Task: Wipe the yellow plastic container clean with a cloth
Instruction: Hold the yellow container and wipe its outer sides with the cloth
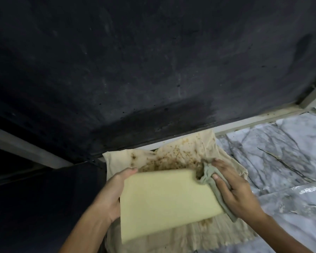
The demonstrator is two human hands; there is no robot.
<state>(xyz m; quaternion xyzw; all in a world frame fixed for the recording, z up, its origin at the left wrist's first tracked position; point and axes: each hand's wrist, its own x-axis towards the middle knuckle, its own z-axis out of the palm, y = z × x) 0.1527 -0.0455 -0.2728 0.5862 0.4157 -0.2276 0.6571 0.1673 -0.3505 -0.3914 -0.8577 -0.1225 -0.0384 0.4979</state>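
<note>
The yellow plastic container (164,201) is a pale rectangular box, held tilted low in the middle of the head view with a flat side facing me. My left hand (113,194) grips its left edge, thumb over the top corner. My right hand (233,187) presses a grey-green cloth (208,177) against the container's right edge and top right corner. Part of the cloth hangs down under my palm. The container's inside is hidden from me.
A beige sheet (182,152) spattered with brown crumbs lies under the container. A white marbled floor (281,147) spreads to the right. A dark wall (153,61) fills the upper view, with a pale frame strip (254,119) along its base.
</note>
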